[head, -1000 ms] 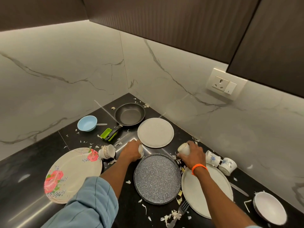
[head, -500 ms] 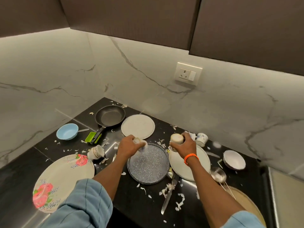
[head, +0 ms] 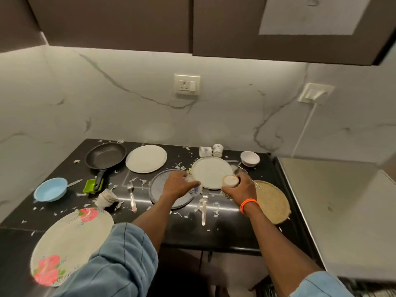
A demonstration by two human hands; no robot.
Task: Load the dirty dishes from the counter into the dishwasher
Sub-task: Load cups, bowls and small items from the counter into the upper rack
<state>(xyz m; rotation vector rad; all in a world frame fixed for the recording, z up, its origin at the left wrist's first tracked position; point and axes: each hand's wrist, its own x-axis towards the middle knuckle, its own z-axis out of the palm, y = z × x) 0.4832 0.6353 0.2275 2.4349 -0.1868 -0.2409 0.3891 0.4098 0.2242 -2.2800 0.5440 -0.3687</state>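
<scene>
My left hand (head: 177,186) grips a white cup with blue flowers (head: 195,188) above the speckled grey plate (head: 159,186). My right hand (head: 242,188) holds another cup (head: 230,181), its mouth turned toward me, at the near edge of a white plate (head: 211,171). Both cups are lifted off the black counter (head: 225,232). Dirty dishes lie all around: a floral plate (head: 70,239), a fallen patterned cup (head: 106,198), a blue bowl (head: 51,189), a black pan (head: 106,155), a second white plate (head: 146,159), two cups (head: 211,150) and a white bowl (head: 250,158) at the back.
Two forks (head: 131,195) (head: 204,207) and white food scraps lie on the counter. A woven mat (head: 272,202) sits right of my right hand. A green tool (head: 91,185) lies by the pan handle. A grey surface (head: 342,211) adjoins on the right. No dishwasher is in view.
The view has swung right and pulled back from the counter. Both hands, each with its cup, have moved right and toward me, off the counter.
</scene>
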